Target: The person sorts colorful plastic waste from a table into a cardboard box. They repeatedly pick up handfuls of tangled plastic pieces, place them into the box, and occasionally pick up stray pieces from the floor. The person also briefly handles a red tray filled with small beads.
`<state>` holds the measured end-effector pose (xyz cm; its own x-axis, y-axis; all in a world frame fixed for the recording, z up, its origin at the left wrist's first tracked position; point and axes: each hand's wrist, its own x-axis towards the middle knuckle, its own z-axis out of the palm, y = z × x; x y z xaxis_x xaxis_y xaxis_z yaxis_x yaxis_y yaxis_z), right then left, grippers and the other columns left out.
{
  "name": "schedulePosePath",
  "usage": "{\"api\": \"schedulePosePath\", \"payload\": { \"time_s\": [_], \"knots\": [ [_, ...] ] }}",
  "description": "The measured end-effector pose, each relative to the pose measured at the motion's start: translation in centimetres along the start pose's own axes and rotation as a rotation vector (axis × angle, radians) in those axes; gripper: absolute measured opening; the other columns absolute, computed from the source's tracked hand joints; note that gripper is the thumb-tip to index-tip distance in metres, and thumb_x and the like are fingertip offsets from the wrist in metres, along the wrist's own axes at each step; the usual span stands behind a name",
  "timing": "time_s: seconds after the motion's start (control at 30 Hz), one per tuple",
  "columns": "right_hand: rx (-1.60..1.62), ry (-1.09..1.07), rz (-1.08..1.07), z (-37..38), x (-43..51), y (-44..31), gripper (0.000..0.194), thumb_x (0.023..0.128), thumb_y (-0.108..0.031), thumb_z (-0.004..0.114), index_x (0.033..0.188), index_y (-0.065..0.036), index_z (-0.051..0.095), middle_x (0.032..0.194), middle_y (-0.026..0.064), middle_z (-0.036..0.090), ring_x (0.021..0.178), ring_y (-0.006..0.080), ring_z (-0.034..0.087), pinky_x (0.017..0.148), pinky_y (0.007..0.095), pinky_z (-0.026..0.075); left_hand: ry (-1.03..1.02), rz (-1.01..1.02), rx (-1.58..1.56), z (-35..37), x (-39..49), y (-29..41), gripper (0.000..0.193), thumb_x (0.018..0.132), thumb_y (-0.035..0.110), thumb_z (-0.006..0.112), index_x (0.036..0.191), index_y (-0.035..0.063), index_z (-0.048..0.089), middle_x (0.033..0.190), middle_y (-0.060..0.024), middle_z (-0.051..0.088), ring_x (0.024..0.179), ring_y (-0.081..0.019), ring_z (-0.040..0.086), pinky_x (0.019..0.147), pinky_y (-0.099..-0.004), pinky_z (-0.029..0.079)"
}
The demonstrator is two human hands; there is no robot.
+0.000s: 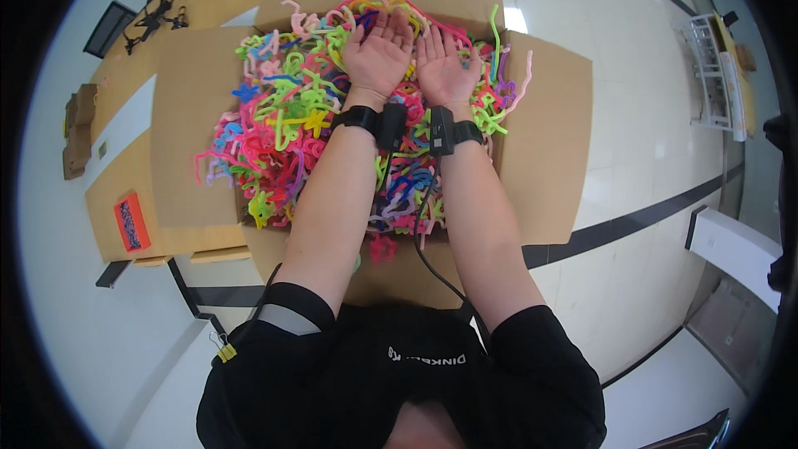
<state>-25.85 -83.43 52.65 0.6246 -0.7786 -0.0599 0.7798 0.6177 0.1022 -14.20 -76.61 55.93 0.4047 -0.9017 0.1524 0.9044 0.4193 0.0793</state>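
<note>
Side by side, palms up, both of my hands are held over a cardboard box [542, 131] heaped with bent, multicoloured pipe cleaners [305, 93]. My left hand [379, 53] has its fingers spread and nothing on its palm. Just right of it, my right hand [447, 65] is likewise bare, its thumb out to the side. Whether the backs of the hands touch the heap cannot be told. Each wrist carries a black strapped device, the left one [391, 126] and the right one [441, 131], with cables running back along the arms. A yellow star-shaped piece [317, 123] lies left of my left wrist.
The box flaps spread outward, the left one [193, 131] over a wooden table [181, 240]. On that table sit a red-orange tray [132, 222] of small pieces and a black frame-like device [153, 22]. A white metal rack [714, 75] stands on the right across the tiled floor.
</note>
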Motion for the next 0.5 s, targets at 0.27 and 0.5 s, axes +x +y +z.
{"api": "schedulePosePath", "payload": {
  "time_s": [0.27,0.5],
  "knots": [
    [-0.299,-0.409,-0.157,14.9,-5.0,5.9,0.083,0.103,-0.061,0.034,0.162,-0.003,0.023,0.168,0.0194,0.023,0.154,0.0375,0.026,0.125,0.0510,0.026,-0.330,0.168,0.161,16.9,-3.1,5.5,0.081,0.097,0.052,0.051,0.153,-0.0035,0.034,0.159,-0.0233,0.038,0.148,-0.0352,0.037,0.125,-0.0482,0.026],
    [-0.100,-0.256,0.242,9.4,-2.4,14.1,0.085,0.100,-0.066,0.038,0.160,-0.006,0.031,0.166,0.0169,0.029,0.154,0.0357,0.025,0.126,0.0528,0.020,-0.096,0.270,0.267,8.2,-4.9,15.3,0.087,0.099,0.061,0.044,0.155,-0.0040,0.031,0.160,-0.0228,0.037,0.150,-0.0353,0.034,0.127,-0.0466,0.022]
  ]
}}
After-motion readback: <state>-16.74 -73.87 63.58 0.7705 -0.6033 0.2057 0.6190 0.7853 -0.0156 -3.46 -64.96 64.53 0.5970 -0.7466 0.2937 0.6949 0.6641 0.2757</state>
